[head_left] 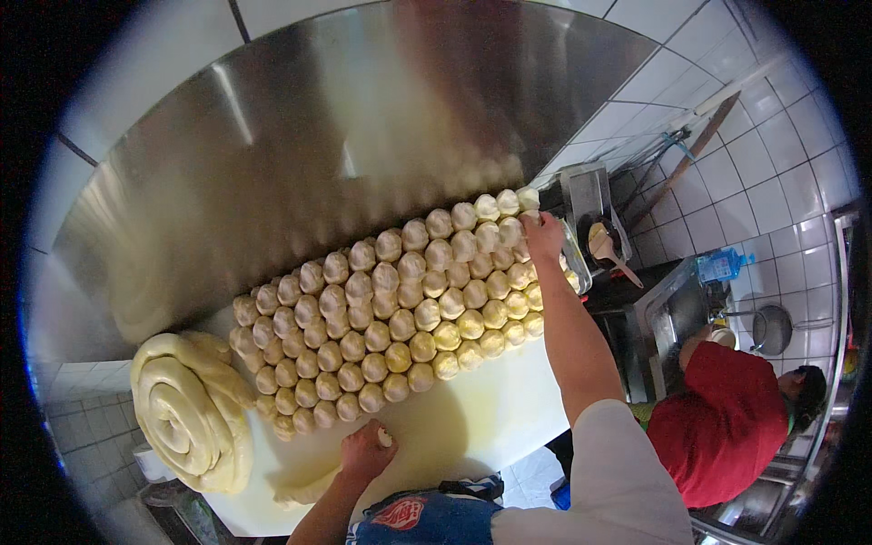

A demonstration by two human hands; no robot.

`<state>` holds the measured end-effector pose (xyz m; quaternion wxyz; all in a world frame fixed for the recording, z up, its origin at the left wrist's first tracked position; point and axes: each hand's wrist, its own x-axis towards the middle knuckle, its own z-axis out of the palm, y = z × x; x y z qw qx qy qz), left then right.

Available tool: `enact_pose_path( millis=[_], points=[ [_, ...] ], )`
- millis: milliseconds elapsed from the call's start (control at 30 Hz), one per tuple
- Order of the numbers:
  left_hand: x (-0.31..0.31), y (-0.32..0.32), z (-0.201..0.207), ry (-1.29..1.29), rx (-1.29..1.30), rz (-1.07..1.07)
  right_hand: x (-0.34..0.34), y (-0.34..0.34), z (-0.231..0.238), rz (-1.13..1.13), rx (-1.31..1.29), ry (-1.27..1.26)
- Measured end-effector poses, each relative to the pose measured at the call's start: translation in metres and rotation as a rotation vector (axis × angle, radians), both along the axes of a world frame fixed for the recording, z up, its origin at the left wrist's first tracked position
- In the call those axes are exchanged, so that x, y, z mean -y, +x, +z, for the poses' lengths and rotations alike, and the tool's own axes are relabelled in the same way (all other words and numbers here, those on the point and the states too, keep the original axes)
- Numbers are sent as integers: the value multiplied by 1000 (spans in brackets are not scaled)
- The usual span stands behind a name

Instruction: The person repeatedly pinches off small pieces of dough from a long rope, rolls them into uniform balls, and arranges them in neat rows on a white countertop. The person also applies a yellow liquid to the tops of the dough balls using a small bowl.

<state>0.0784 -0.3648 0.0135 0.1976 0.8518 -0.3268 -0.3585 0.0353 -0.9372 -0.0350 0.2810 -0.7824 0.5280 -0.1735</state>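
Observation:
Many pale dough balls (pixel 385 274) are packed in stacked rows on a white work board (pixel 509 391); some on the right look yellower. My right hand (pixel 545 236) reaches to the far right end of the rows, its fingers closed around a dough ball there, mostly hidden by the hand. Close to me, my left hand (pixel 365 452) is closed on the end of a rope of dough (pixel 307 491); a bit of white dough shows at the thumb side. To the left lies a big coil of thick dough rope (pixel 177 409).
A shiny metal panel (pixel 300 127) rises behind the board. On the right are a metal tray (pixel 589 191), a pan with a pale ladle (pixel 603 243), a sink (pixel 677 318) and a blue bottle (pixel 719 265). Beside it a co-worker in a red top (pixel 727 418) bends over.

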Motion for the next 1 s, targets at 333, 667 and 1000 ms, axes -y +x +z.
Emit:
enact_pose_path(
  millis=[333, 667, 1000],
  points=[
    [-27, -21, 17, -195, -29, -11, -422, -58, 35, 529, 126, 719],
    [-76, -30, 23, -390, 72, -83, -540, -82, 61, 505, 185, -171],
    [-57, -6, -3, -130, 64, -92, -574, -25, 156, 1022, -625, -86]
  ],
)
